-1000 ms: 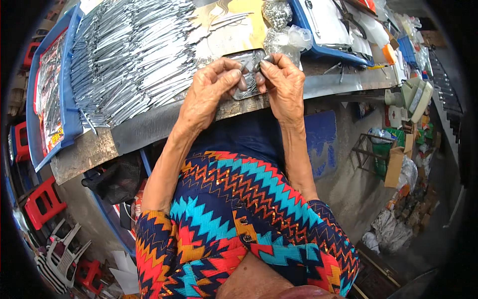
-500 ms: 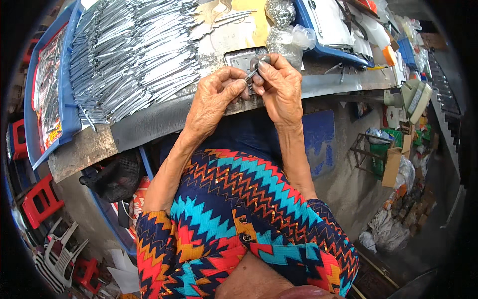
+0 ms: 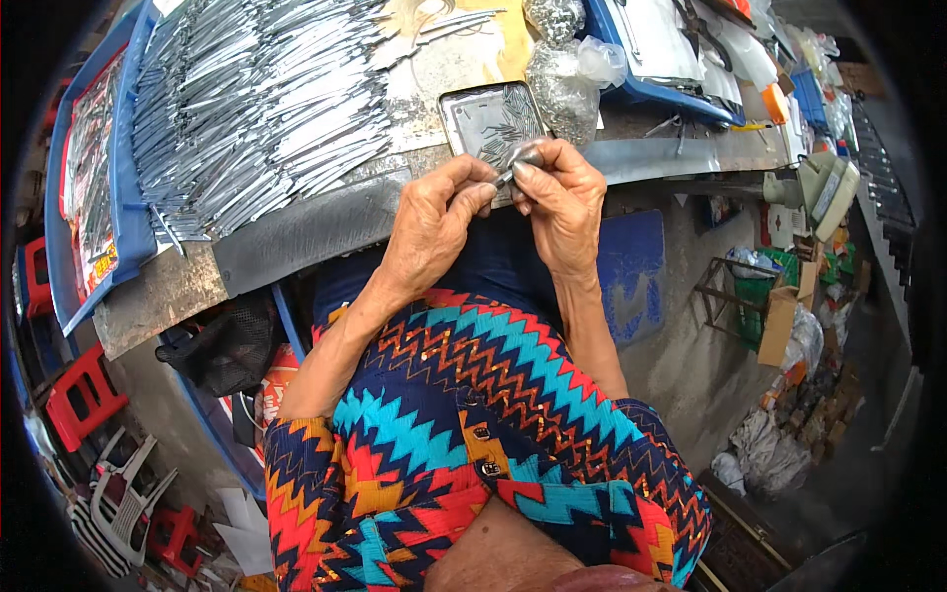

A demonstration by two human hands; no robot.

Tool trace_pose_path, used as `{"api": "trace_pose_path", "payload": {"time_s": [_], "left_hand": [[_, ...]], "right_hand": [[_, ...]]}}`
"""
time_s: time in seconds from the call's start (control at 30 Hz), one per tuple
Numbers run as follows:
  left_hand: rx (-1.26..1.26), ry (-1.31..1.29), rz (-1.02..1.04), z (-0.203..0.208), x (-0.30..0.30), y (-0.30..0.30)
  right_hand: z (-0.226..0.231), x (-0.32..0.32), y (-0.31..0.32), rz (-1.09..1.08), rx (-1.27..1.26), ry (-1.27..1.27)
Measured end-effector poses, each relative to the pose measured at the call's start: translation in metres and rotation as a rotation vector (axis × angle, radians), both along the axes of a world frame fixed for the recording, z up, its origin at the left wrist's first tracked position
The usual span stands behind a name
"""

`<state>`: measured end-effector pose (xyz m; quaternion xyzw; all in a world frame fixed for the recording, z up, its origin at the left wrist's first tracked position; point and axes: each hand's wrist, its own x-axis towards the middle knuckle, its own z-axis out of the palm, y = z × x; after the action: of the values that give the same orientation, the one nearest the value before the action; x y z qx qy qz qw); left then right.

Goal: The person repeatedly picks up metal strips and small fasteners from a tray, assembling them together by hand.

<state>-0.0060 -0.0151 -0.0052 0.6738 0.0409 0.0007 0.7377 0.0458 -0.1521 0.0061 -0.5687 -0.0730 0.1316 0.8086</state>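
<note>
My left hand (image 3: 434, 219) and my right hand (image 3: 564, 202) meet just in front of the bench edge. Both are closed, with thumbs and fingertips pinching a thin metal piece (image 3: 503, 180) between them. Most of that piece is hidden by the fingers, so its exact kind does not show. Right behind my hands, a shallow dark-rimmed tray (image 3: 464, 116) holds many small metal pins (image 3: 510, 116). To the left lies a broad pile of slim silvery metal rods (image 3: 266, 99), spread over the bench.
A blue crate (image 3: 133, 212) stands at the bench's left end. Clear plastic bags of small parts (image 3: 562, 94) sit right of the tray, beside another blue bin (image 3: 671, 102). Several long rods (image 3: 459, 28) lie on yellowish card. Below left hangs a black mesh bag (image 3: 227, 350).
Both hands have come down toward me, away from the tray, still pinching the metal piece. More of the tray and its pins now shows.
</note>
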Motion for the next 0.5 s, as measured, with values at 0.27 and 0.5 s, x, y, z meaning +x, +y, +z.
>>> {"api": "trace_pose_path", "payload": {"time_s": [0.27,0.5], "left_hand": [[0.212,-0.048,0.095,0.013,0.0,0.019],[0.812,-0.331,0.402,0.011,0.018,0.077]], "right_hand": [[0.006,0.021,-0.004,0.08,-0.435,-0.106],[-0.012,0.047,0.004,0.086,-1.0,-0.926]]}}
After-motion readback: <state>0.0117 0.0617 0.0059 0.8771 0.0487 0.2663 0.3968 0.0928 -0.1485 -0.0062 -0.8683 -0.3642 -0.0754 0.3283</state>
